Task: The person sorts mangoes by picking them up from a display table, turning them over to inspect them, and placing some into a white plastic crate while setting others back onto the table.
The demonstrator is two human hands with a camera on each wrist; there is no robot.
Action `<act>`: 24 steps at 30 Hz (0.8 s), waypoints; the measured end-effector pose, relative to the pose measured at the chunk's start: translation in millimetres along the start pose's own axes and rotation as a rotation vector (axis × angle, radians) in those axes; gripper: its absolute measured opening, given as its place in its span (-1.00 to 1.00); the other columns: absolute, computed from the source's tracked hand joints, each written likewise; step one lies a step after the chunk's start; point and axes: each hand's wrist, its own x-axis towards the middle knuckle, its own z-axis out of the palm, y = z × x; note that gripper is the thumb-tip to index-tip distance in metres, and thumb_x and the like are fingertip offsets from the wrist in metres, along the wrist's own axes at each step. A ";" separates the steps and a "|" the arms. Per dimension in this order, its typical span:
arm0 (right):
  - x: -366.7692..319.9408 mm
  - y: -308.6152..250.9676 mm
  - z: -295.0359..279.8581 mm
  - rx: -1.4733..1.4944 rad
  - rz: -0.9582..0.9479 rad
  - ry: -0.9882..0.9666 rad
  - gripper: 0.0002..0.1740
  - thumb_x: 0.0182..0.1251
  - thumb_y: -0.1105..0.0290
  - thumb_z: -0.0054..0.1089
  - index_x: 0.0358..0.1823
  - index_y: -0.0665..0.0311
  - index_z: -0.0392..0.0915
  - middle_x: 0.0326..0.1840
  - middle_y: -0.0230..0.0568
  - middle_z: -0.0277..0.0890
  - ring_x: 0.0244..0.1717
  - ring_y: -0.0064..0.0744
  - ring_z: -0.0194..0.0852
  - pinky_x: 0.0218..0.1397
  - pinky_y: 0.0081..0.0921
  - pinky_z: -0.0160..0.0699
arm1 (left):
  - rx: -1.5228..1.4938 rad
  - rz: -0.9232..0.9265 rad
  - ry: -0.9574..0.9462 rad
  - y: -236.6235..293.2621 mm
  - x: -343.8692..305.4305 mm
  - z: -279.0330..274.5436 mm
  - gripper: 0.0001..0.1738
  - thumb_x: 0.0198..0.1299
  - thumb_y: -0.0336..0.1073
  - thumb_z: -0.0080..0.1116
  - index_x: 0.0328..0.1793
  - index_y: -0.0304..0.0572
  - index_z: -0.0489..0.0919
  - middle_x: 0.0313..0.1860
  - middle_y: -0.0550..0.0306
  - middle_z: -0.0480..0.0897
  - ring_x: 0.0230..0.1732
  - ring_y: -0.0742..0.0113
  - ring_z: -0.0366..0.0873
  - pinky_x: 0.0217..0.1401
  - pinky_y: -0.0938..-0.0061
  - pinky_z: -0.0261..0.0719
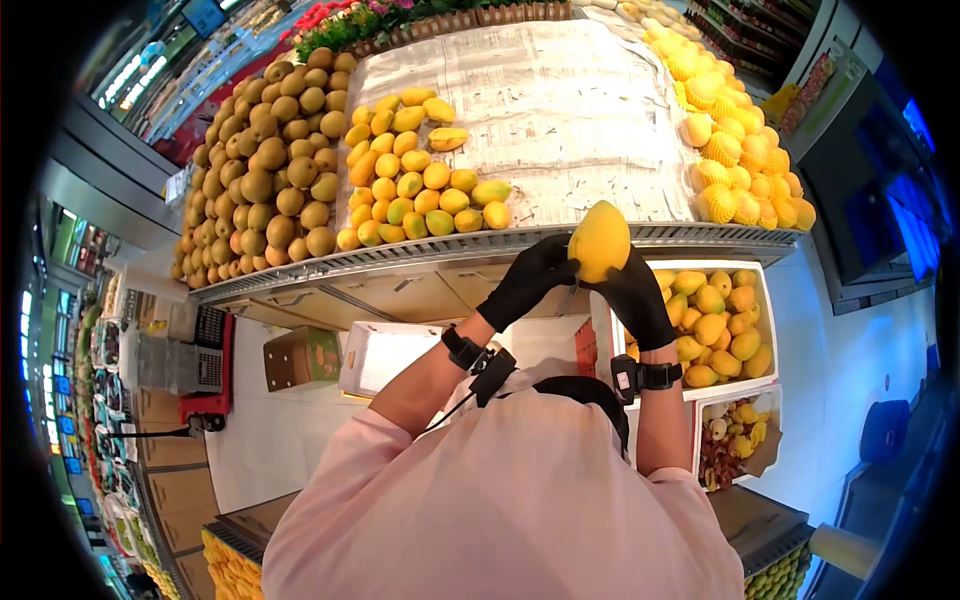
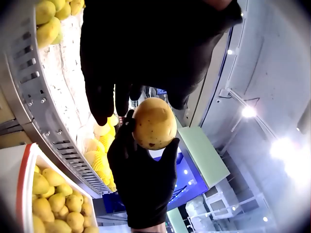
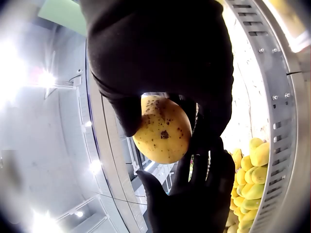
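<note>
My gloved right hand (image 1: 640,300) grips a yellow mango (image 1: 600,243) between thumb and fingers, above the display's front rail. Dark specks and a brown blotch mark the mango's skin (image 3: 165,135) in the right wrist view. The left hand (image 1: 533,278), also in a black glove, is at the mango's left side, its fingertips right by the fruit. In the right wrist view that left hand (image 3: 192,204) has its fingers extended and its thumb spread away from the mango. Rows of yellow mangoes (image 1: 410,185) lie on the paper-lined display beyond the hands.
Brown round fruit (image 1: 265,160) is piled left of the mangoes; net-wrapped yellow fruit (image 1: 730,150) is at the right. A white box of mangoes (image 1: 715,330) stands below the right hand, with a smaller box of scraps (image 1: 735,440) behind it. A metal rail (image 1: 440,257) edges the display.
</note>
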 end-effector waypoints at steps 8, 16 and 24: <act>-14.1 8.5 2.0 0.326 0.030 -0.002 -0.33 0.35 0.44 0.16 0.44 0.35 0.13 0.30 -0.16 0.34 0.25 -0.34 0.37 0.27 -0.40 0.45 | 0.068 -0.011 0.057 10.7 -10.4 17.5 -0.43 0.19 -0.27 0.31 0.31 -0.30 0.43 -0.03 0.13 0.63 -0.06 0.46 0.55 0.00 0.54 0.56; -25.2 9.5 -5.8 0.275 0.020 -0.022 -0.28 0.37 0.31 0.18 0.46 0.34 0.09 0.30 -0.11 0.34 0.23 -0.28 0.40 0.15 -0.32 0.59 | 0.152 0.038 0.070 5.5 -12.2 28.8 -0.39 0.16 -0.25 0.35 0.30 -0.29 0.43 -0.01 0.11 0.62 -0.06 0.45 0.56 0.01 0.54 0.55; -36.3 11.2 -14.1 0.186 0.045 -0.005 -0.29 0.40 0.21 0.15 0.42 0.42 0.11 0.25 -0.05 0.36 0.16 -0.27 0.45 0.11 -0.31 0.61 | 0.134 0.009 0.058 -9.5 -11.5 34.8 -0.41 0.18 -0.26 0.33 0.27 -0.35 0.41 0.00 0.07 0.62 -0.05 0.41 0.58 0.00 0.52 0.59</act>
